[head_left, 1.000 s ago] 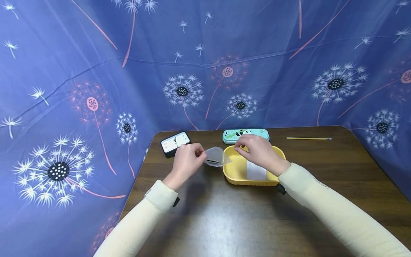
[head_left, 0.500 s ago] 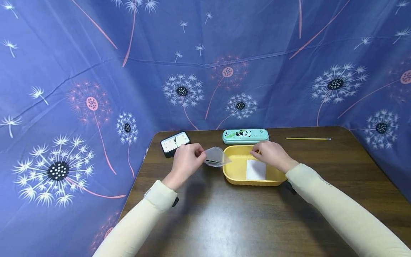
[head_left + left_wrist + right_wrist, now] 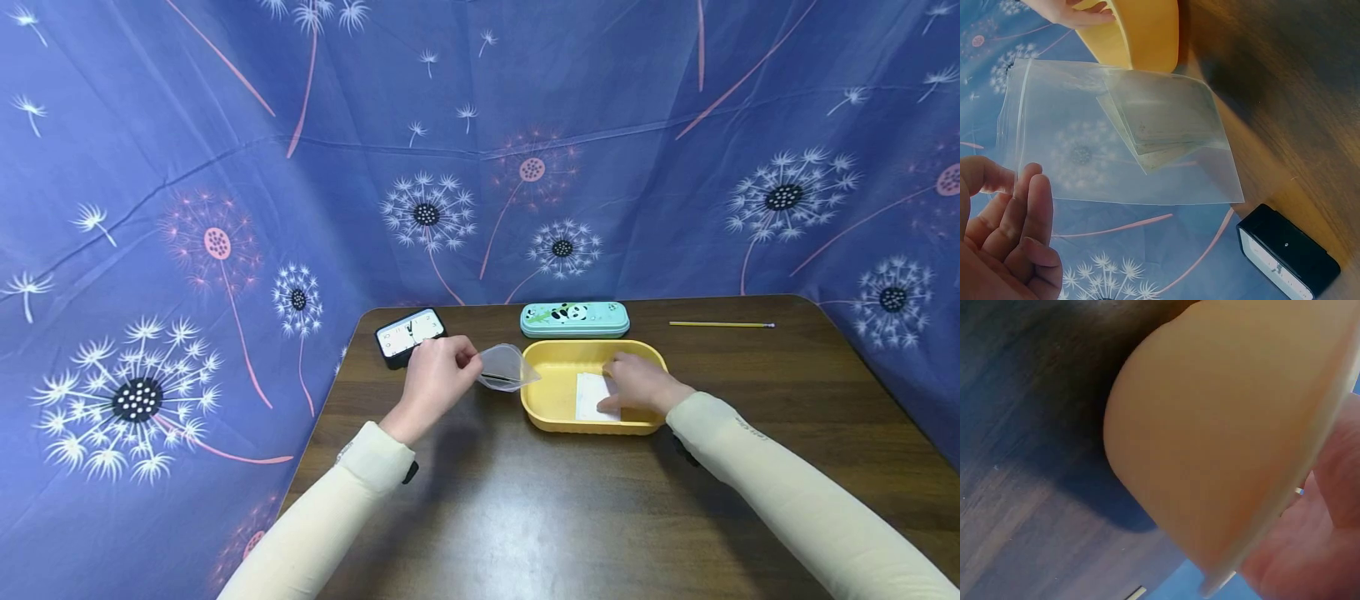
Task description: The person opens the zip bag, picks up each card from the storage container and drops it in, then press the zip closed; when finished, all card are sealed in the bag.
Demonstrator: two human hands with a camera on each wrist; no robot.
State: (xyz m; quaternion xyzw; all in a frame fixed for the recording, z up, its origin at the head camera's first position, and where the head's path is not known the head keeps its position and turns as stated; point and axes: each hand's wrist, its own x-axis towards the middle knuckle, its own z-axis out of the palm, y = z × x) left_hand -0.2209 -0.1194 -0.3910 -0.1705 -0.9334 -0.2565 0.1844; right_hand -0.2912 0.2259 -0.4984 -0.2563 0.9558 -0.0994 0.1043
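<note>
In the head view my left hand (image 3: pixel 441 379) pinches the top edge of a clear zip bag (image 3: pixel 504 367). The left wrist view shows thumb and fingertips on the bag's seal strip and several thin flat sheets (image 3: pixel 1166 119) inside it. My right hand (image 3: pixel 637 385) reaches into a yellow plastic basket (image 3: pixel 592 427), thumb and fingers spread over white paper (image 3: pixel 589 398) on its floor. In the right wrist view the basket's wall (image 3: pixel 1210 425) hides most of the right hand (image 3: pixel 1304 550), including its fingertips.
A black clock (image 3: pixel 408 333) stands left, just behind the left hand. Behind the basket lies a mint pencil case (image 3: pixel 574 320) with a panda print. A yellow pencil (image 3: pixel 720 324) is at the back right of the wooden table (image 3: pixel 510 508). A blue dandelion-print cloth (image 3: pixel 480 208) hangs behind.
My right hand has moved from above the basket's middle rightward, then down to the white paper, its fingers spreading. My left hand and the bag have stayed in place.
</note>
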